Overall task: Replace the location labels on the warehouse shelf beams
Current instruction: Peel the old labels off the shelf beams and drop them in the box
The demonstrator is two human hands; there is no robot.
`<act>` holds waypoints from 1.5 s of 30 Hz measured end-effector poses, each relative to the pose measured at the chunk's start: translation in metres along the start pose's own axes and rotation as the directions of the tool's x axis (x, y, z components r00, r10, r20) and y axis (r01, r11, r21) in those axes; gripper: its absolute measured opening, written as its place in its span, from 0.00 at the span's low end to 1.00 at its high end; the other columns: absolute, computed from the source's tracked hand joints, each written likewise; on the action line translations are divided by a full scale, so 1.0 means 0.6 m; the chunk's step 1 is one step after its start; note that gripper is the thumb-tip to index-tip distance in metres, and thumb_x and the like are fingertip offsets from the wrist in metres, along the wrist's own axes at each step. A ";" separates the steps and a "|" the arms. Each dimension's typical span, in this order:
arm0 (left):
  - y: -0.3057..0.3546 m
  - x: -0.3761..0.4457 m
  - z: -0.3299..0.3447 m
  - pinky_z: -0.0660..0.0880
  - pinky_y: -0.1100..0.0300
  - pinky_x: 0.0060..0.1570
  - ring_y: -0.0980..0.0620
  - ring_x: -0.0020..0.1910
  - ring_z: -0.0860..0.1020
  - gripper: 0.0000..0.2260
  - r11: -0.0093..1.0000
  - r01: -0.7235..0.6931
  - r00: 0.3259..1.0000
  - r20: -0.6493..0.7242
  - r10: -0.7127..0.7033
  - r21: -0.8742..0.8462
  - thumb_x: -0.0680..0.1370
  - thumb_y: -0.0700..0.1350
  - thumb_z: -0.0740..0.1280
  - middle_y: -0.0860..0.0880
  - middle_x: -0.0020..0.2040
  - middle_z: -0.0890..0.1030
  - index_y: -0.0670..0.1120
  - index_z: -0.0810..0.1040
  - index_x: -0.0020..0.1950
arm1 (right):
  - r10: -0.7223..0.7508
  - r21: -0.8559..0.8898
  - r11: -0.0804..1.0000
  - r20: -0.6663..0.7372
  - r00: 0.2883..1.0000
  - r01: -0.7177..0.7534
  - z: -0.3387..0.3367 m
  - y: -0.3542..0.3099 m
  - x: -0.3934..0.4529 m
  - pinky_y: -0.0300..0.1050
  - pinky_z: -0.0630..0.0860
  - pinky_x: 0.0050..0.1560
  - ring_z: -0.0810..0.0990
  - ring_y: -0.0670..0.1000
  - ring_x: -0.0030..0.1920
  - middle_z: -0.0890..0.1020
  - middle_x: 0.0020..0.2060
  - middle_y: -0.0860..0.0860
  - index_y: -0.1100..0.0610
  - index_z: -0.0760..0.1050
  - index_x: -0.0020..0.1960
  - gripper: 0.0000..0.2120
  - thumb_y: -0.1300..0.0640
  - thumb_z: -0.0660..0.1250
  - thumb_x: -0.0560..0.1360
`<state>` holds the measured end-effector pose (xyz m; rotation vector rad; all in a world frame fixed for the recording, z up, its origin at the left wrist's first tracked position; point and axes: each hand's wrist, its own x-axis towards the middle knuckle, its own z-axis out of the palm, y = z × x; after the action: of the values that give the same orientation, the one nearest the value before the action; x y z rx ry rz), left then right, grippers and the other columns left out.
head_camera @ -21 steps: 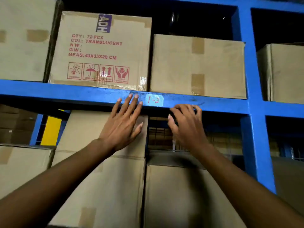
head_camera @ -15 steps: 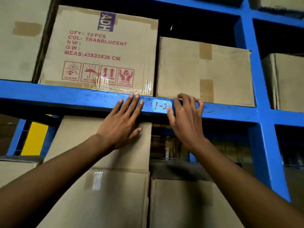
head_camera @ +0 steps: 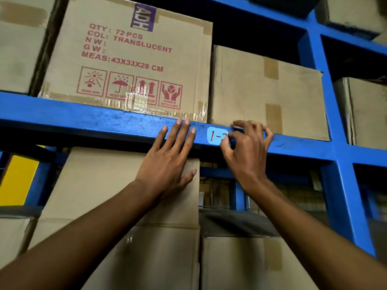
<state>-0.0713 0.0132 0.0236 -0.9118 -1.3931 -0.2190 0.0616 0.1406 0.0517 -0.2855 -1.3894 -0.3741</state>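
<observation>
A pale blue location label (head_camera: pixel 214 136) with red handwriting starting "1-" is stuck on the front of the blue shelf beam (head_camera: pixel 83 120). My right hand (head_camera: pixel 246 151) is curled at the label's right edge, thumb and fingertips pinching that edge and covering its last character. My left hand (head_camera: pixel 169 162) lies flat with fingers spread, fingertips pressed on the beam just left of the label, palm over the cardboard box (head_camera: pixel 100 181) below.
Above the beam stand a printed carton (head_camera: pixel 129 57) marked "TRANSLUCENT" and a plain carton (head_camera: pixel 266 93). A blue upright post (head_camera: pixel 335 143) rises at the right. More cartons (head_camera: pixel 240 264) fill the lower bay; a yellow panel (head_camera: pixel 16 181) shows at far left.
My right hand has moved from flat on the beam beside the label to curled, pinching the label's right edge. My left hand stays pressed on the beam. The view has come closer.
</observation>
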 end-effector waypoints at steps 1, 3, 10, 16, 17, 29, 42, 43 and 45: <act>0.001 0.000 0.000 0.37 0.48 0.74 0.44 0.75 0.35 0.39 1.000 0.003 1.000 0.002 -0.003 0.000 0.76 0.64 0.50 0.42 0.77 0.37 0.43 0.33 0.75 | -0.006 -0.005 1.000 0.013 1.000 0.006 -0.002 -0.001 0.001 0.52 0.55 0.63 0.71 0.56 0.60 0.80 0.56 0.55 0.62 0.81 0.44 0.09 0.57 0.65 0.72; 0.003 -0.001 0.000 0.37 0.48 0.73 0.44 0.75 0.35 0.40 1.000 0.014 1.000 -0.004 -0.014 -0.005 0.76 0.64 0.50 0.42 0.77 0.36 0.43 0.33 0.74 | -0.040 -0.013 0.999 0.042 0.998 0.040 -0.006 -0.001 0.004 0.51 0.53 0.63 0.71 0.54 0.60 0.81 0.56 0.54 0.62 0.81 0.45 0.10 0.57 0.64 0.72; 0.012 0.001 -0.006 0.37 0.47 0.74 0.45 0.75 0.35 0.41 0.998 0.054 0.998 0.027 -0.053 -0.021 0.76 0.64 0.52 0.42 0.77 0.36 0.43 0.33 0.74 | 0.170 0.297 0.935 0.110 0.979 -0.195 -0.031 -0.013 0.011 0.46 0.57 0.62 0.70 0.44 0.55 0.82 0.54 0.50 0.56 0.80 0.40 0.05 0.56 0.67 0.69; 0.021 0.001 -0.013 0.39 0.46 0.75 0.44 0.76 0.36 0.41 0.997 0.082 0.994 0.076 -0.081 -0.013 0.76 0.63 0.54 0.41 0.77 0.37 0.42 0.35 0.75 | 0.283 0.566 0.737 0.236 0.930 -0.368 -0.062 -0.025 0.005 0.58 0.73 0.59 0.76 0.48 0.56 0.80 0.45 0.42 0.50 0.78 0.34 0.04 0.56 0.69 0.67; 0.022 0.001 -0.014 0.39 0.45 0.75 0.44 0.76 0.36 0.41 0.996 0.089 0.992 0.086 -0.087 -0.014 0.76 0.62 0.54 0.41 0.77 0.37 0.42 0.34 0.75 | 0.290 0.574 0.728 0.237 0.927 -0.374 -0.067 -0.024 0.005 0.58 0.73 0.59 0.76 0.48 0.56 0.80 0.44 0.42 0.50 0.78 0.34 0.04 0.56 0.69 0.67; 0.223 -0.031 -0.025 0.51 0.46 0.74 0.41 0.76 0.52 0.33 0.974 -0.067 0.989 0.115 0.094 -0.216 0.74 0.54 0.62 0.40 0.77 0.55 0.42 0.56 0.75 | 0.260 0.380 0.852 0.289 0.921 -0.360 -0.172 0.138 -0.061 0.60 0.70 0.58 0.76 0.52 0.52 0.80 0.42 0.47 0.52 0.80 0.41 0.05 0.58 0.65 0.72; 0.654 -0.073 -0.014 0.63 0.45 0.69 0.44 0.72 0.66 0.29 0.898 -0.293 0.923 0.148 0.355 -0.329 0.72 0.56 0.63 0.42 0.71 0.69 0.42 0.71 0.68 | 0.487 0.140 0.800 0.415 0.768 -0.583 -0.307 0.472 -0.317 0.56 0.73 0.58 0.79 0.57 0.51 0.84 0.46 0.56 0.58 0.82 0.47 0.07 0.64 0.66 0.71; 0.672 -0.085 -0.008 0.64 0.45 0.68 0.44 0.72 0.66 0.29 0.897 -0.305 0.915 0.162 0.369 -0.321 0.71 0.57 0.64 0.42 0.71 0.70 0.43 0.72 0.67 | 0.500 0.137 0.787 0.431 0.751 -0.602 -0.311 0.487 -0.334 0.56 0.73 0.57 0.79 0.57 0.51 0.84 0.46 0.57 0.58 0.82 0.47 0.08 0.64 0.66 0.71; 0.726 -0.115 0.008 0.65 0.45 0.67 0.44 0.71 0.67 0.29 0.886 -0.329 0.896 0.187 0.402 -0.327 0.70 0.58 0.65 0.42 0.69 0.71 0.42 0.74 0.66 | 0.543 0.113 0.743 0.474 0.693 -0.659 -0.322 0.523 -0.374 0.56 0.74 0.57 0.80 0.57 0.51 0.84 0.45 0.56 0.59 0.82 0.47 0.08 0.64 0.66 0.71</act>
<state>0.1839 0.2760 -0.2222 -1.4726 -1.4062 -0.0127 0.3358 0.3658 -0.1938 -0.6011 -1.6427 0.4726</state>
